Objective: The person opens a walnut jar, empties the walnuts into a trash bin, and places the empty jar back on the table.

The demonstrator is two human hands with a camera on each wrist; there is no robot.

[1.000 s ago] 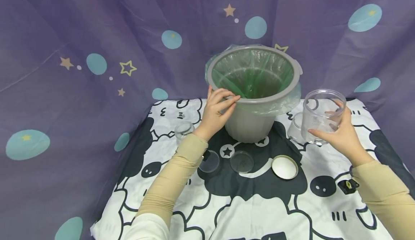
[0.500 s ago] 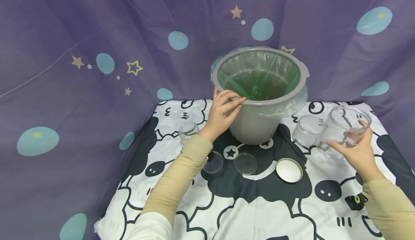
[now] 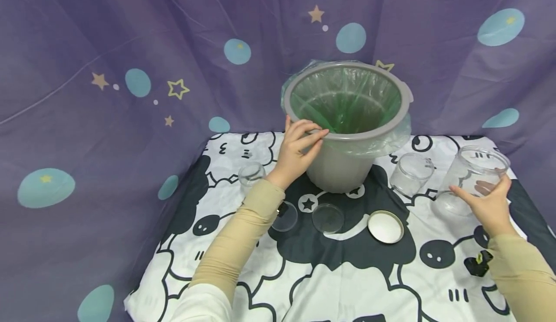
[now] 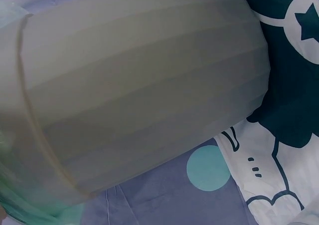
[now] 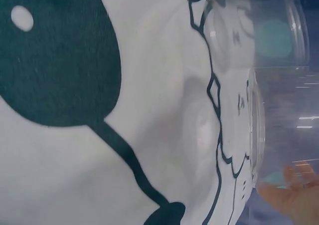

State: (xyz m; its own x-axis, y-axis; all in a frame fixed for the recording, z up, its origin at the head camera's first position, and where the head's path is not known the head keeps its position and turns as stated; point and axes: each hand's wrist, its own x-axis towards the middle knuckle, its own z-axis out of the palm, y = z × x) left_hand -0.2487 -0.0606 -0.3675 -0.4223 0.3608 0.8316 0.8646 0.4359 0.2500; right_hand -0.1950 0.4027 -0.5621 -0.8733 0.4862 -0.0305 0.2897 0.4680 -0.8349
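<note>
A grey trash can [image 3: 340,172] stands at the table's back, lined with a green translucent bag [image 3: 343,100]. My left hand [image 3: 297,152] holds its near left rim, fingers curled over the edge. The left wrist view shows the can's ribbed side [image 4: 149,80], with the fingers almost wholly out of frame. At the right, my right hand [image 3: 491,208] grips a large clear jar [image 3: 465,176], thumb in front and fingers round the far side. Whether the jar's base touches the cloth, I cannot tell. Beside it, to the left, sits another clear jar [image 3: 411,175].
In front of the can lie two clear lids [image 3: 284,218] and a white lid with a gold rim [image 3: 385,227]. A small clear jar [image 3: 251,174] sits behind my left forearm. The patterned cloth [image 3: 347,288] covers the table; a purple curtain [image 3: 195,18] hangs behind.
My right hand has carried the large jar to the right and down, away from the other clear jar. The left hand stays on the can's rim.
</note>
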